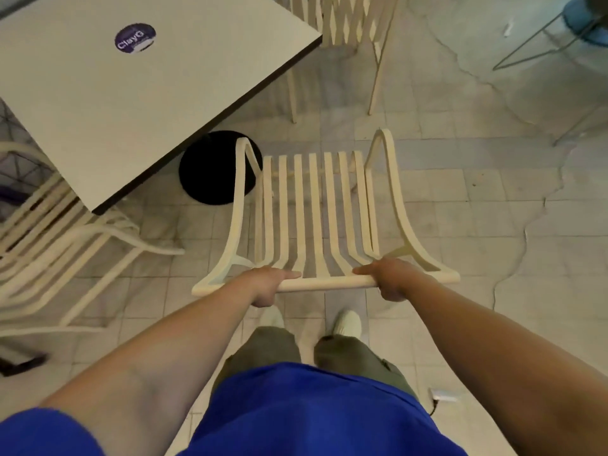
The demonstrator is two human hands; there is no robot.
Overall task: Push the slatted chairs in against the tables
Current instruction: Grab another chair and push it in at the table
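Fig.: L hand (pixel 266 285) & R hand (pixel 392 280) each grip the slatted chair (pixel 315 192) by its top rail, chair standing near the desk (pixel 164 93) corner; best pushed evenly, angled left, legs sliding flat.

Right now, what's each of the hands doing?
Left hand: closed, gripping the top rail of the slatted chair.
Right hand: closed, gripping the same rail.

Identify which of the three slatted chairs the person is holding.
The centre chair: the left hand and right hand grip its top rail. The left chair sits partly under the table, the far chair beyond its corner, both untouched.
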